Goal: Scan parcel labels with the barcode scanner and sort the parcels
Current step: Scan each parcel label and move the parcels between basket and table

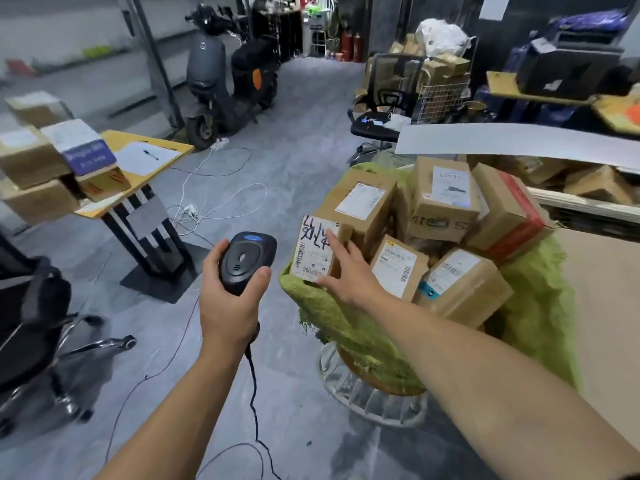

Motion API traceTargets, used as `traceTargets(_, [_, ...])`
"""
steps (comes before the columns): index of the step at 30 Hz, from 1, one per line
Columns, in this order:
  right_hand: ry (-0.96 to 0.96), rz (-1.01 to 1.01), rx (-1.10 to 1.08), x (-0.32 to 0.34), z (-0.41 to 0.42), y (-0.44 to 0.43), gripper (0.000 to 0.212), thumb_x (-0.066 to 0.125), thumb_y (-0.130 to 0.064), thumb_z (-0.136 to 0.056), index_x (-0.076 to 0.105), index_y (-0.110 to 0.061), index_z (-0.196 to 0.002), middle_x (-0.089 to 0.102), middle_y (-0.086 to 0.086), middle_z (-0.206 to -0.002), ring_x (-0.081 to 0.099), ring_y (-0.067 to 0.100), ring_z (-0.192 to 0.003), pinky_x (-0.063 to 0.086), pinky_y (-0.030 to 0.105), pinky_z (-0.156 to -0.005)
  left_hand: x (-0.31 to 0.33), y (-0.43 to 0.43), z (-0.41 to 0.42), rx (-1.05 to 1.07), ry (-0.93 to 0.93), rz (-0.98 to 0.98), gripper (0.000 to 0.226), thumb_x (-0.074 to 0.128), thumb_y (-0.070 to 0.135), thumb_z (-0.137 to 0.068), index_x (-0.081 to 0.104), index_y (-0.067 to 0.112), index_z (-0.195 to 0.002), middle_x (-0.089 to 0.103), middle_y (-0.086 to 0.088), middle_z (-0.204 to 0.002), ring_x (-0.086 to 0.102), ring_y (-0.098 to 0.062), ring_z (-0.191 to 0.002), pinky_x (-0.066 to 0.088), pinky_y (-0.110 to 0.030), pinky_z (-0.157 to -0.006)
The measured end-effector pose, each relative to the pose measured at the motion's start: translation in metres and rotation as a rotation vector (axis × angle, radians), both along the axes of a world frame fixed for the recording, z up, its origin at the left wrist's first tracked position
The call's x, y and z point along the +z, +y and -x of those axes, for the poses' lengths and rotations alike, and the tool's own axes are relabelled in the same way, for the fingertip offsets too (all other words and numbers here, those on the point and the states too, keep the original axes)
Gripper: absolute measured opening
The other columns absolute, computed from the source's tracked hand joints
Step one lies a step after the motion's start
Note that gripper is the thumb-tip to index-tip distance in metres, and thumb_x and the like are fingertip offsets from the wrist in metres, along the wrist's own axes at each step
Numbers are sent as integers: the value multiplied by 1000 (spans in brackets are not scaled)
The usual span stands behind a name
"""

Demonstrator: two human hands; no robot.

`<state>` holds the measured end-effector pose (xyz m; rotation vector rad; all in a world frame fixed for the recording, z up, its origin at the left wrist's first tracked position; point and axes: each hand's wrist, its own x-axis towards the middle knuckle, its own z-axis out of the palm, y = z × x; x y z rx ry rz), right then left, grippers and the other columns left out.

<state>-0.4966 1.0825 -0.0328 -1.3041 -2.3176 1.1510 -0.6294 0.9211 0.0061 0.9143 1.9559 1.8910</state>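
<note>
The left hand (pixel 231 301) grips the barcode scanner (pixel 248 260) over open floor (pixel 294 161); the right hand (pixel 349 271) grasps a labelled parcel (pixel 313 252) at the parcel-filled green sack (pixel 334 325)'s rim.

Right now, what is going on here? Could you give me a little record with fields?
left grip: hand holds black corded barcode scanner
right grip: hand holds small brown cardboard parcel, forefinger and thumb on its white handwritten label
waiting pile: brown labelled cardboard boxes heaped on green shaggy cloth
left side: stacked cardboard boxes on yellow table
scan: scanner sits beside the label; its aim is unclear
</note>
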Motion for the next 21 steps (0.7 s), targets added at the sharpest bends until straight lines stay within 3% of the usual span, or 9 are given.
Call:
traceTargets(6, [119, -26, -91, -17, -2, -12, 71, 62, -39, -98, 21, -49, -155, 8, 1, -168, 17, 26, -152, 23, 41, -120, -3, -5, 2, 35, 7, 12, 71, 71, 34, -73, 47, 21, -138, 57, 23, -112, 57, 22, -91, 40, 2, -75])
traceTargets(10, [147, -71, -111, -17, -12, -7, 69, 60, -45, -98, 20, -53, -153, 0, -2, -168, 13, 25, -153, 25, 42, -119, -2, -8, 7, 41, 24, 18, 65, 79, 23, -82, 47, 21, -138, 57, 21, -111, 57, 22, -90, 41, 0, -75])
traceTargets(13, [139, -85, -140, -7, -18, -6, 68, 57, -48, -99, 19, -50, -155, 2, -3, -169, 11, 22, -154, 23, 40, -119, 5, -8, 5, 7, 21, 0, 64, 75, 31, -76, 46, 27, -133, 58, 22, -111, 57, 21, -90, 40, 0, -75])
traceTargets(18, [47, -152, -273, 0, -48, -28, 58, 45, -49, -103, 26, -37, -157, 10, -1, -168, 7, 20, -155, 16, 43, -124, 4, -7, -1, -154, 41, -18, 65, 79, 24, -79, 47, 24, -135, 59, 17, -116, 56, 23, -93, 40, 1, -77])
traceTargets(21, [-138, -238, -435, 1, -87, -55, 55, 35, -52, -105, 25, -37, -157, 13, -1, -168, 2, 21, -155, 10, 48, -124, 2, -10, -14, -328, 71, -14, 60, 78, 13, -87, 47, 22, -137, 57, 19, -113, 55, 24, -90, 40, 1, -75])
